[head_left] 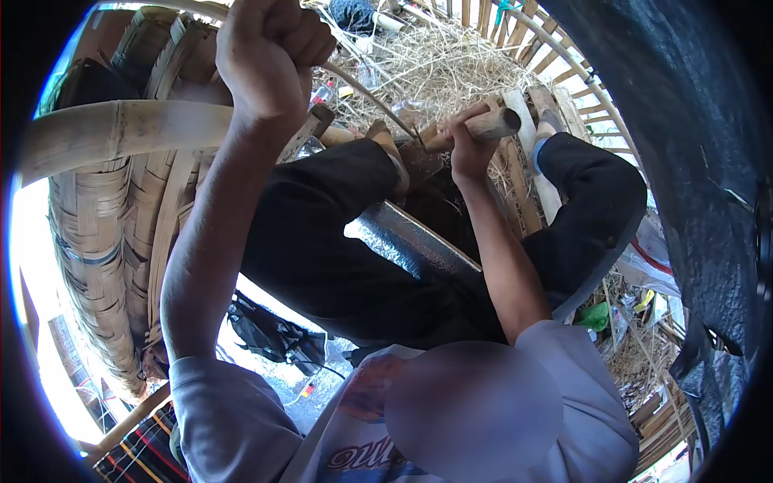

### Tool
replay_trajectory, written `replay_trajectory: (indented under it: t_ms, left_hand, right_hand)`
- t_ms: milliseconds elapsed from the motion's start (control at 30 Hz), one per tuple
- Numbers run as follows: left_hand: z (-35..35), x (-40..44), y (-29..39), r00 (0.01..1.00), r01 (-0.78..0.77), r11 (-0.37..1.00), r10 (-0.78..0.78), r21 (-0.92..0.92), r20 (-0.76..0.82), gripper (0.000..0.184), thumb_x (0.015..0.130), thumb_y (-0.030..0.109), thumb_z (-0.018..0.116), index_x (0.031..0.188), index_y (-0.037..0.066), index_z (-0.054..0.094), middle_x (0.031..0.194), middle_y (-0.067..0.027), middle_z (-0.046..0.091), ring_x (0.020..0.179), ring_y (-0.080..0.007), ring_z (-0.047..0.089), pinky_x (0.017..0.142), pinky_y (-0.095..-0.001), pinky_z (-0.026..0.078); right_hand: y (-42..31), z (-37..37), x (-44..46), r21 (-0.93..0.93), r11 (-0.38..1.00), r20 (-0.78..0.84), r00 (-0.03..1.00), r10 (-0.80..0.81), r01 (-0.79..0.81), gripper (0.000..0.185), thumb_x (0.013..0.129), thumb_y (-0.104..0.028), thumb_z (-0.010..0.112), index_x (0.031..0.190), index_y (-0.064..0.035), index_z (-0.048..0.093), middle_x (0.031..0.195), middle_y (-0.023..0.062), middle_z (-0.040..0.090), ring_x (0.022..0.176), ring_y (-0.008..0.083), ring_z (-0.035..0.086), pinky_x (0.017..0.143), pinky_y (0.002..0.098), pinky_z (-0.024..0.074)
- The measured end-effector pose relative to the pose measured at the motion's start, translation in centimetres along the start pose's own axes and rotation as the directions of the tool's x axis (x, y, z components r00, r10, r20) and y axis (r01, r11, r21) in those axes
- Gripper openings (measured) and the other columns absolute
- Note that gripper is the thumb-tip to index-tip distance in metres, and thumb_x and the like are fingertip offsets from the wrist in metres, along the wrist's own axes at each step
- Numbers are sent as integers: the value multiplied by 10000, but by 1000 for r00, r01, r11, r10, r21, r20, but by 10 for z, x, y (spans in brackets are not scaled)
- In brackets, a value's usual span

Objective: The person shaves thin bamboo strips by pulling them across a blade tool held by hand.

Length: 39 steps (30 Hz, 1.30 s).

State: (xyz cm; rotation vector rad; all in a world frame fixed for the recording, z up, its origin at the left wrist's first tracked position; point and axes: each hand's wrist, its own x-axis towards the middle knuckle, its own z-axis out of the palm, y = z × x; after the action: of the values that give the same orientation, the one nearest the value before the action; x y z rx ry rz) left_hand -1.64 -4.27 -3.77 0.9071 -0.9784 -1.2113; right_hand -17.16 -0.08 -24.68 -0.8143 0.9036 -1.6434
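My left hand (270, 52) is raised at the upper left, its fingers closed in a fist around a long thin cane strip (366, 92). The strip slants down to the right, and its lower end comes close to my right hand (471, 149). That hand is wrapped around a short thick round wooden piece (493, 125), like a handle, with a dark round end facing right. A dark brown flat part (423, 165) lies just below its left end; I cannot tell whether they are joined. My feet, one a bare foot (386, 149), are on both sides of the wooden piece.
Dry straw and shavings (451, 60) cover the ground ahead. A thick bamboo pole (137, 133) and woven bamboo baskets (88, 266) stand at left. Black plastic sheeting (684, 161) hangs at right. A metal-edged bar (419, 233) runs between my legs. A black bag (270, 334) lies at lower left.
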Motion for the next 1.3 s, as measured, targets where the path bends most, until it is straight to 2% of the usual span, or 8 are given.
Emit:
replay_trajectory:
  t_ms: [167,233,433,567,667,933,1033,1300]
  left_hand:
    - [-1,1,0,999,-17,1000,18,22,-47,381,877,241,375,541,157,215,454,38,132,428,-99,97,444,-283,144]
    - [-1,2,1,998,-30,999,32,42,-45,383,879,244,373,542,155,215,456,37,134,430,-99,99,445,-286,146]
    - [-9,6,1,1000,2,1000,-1,-29,16,382,876,244,377,542,152,216,461,35,132,435,-100,93,444,-288,145]
    - [-3,-1,1,997,2,1000,-2,-3,-78,380,874,245,380,544,153,216,463,37,129,440,-102,96,448,-283,148]
    - [-2,1,2,998,1,1000,0,25,-67,384,872,249,385,543,155,211,465,35,125,439,-105,96,453,-285,150]
    - [2,-2,2,996,-6,999,9,39,-90,379,872,248,385,544,154,220,459,35,123,441,-107,97,463,-288,156]
    - [-3,1,-1,1000,-5,999,5,32,-25,374,871,247,386,546,153,228,460,37,140,446,-104,100,461,-285,155]
    - [5,-1,0,995,-23,998,28,58,-92,379,870,248,392,545,153,220,455,40,137,435,-105,94,455,-287,152]
  right_hand:
    - [-41,-5,12,409,909,-111,984,137,-80,188,780,10,514,804,-130,391,617,-7,404,562,112,394,654,306,418]
    - [-35,-5,11,413,908,-29,998,-63,69,185,770,11,514,795,-119,384,626,6,408,562,115,399,643,308,420]
    - [2,-18,9,191,981,-78,996,52,-36,142,761,14,539,784,-69,426,665,49,479,564,131,489,586,300,452]
    - [-55,4,10,529,843,-3,993,-118,102,150,767,24,516,796,-71,404,668,46,467,572,124,468,595,304,438]
    - [-6,-11,-6,211,976,58,996,-61,48,148,766,22,520,802,-67,406,669,46,461,578,121,454,612,309,438]
    - [-64,15,-2,492,850,86,962,-260,186,144,768,30,513,824,-56,412,664,68,477,562,129,464,613,300,441]
    - [11,-13,-16,92,994,89,993,-74,65,193,727,50,562,794,-57,417,696,91,516,607,123,515,536,258,440]
    - [-34,5,-7,373,918,94,979,-180,133,153,750,51,524,800,-50,421,654,72,494,592,138,497,572,266,434]
